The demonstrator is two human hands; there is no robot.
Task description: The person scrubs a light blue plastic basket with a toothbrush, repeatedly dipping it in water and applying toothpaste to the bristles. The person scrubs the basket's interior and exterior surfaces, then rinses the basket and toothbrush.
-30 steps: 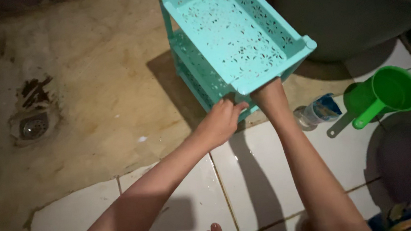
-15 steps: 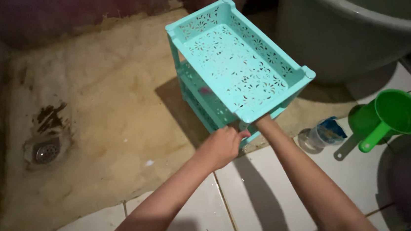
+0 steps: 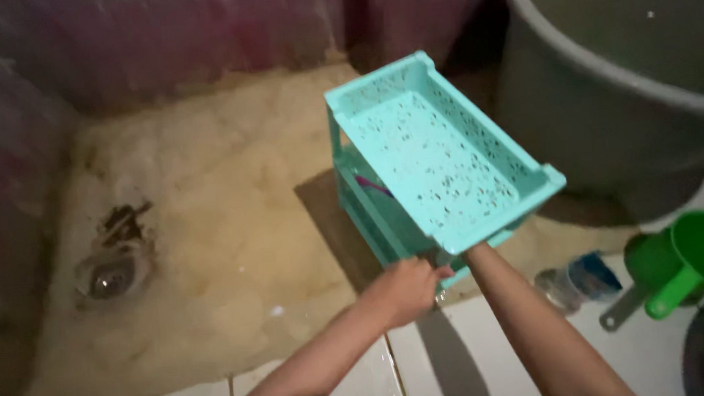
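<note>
Tiered turquoise plastic rack [image 3: 442, 160] standing on the stained bathroom floor [image 3: 219, 235] beside the large grey tub [image 3: 614, 90], gripped at its near lower corner: the left hand [image 3: 407, 289] is closed on the frame, while the right hand is hidden beneath the top shelf, so its grip cannot be told. The step in hand appears to be steadying or repositioning the rack; any further shift would call for a firm two-handed hold. Its long axis runs from near right to far left, pointing away toward the wall.
</note>
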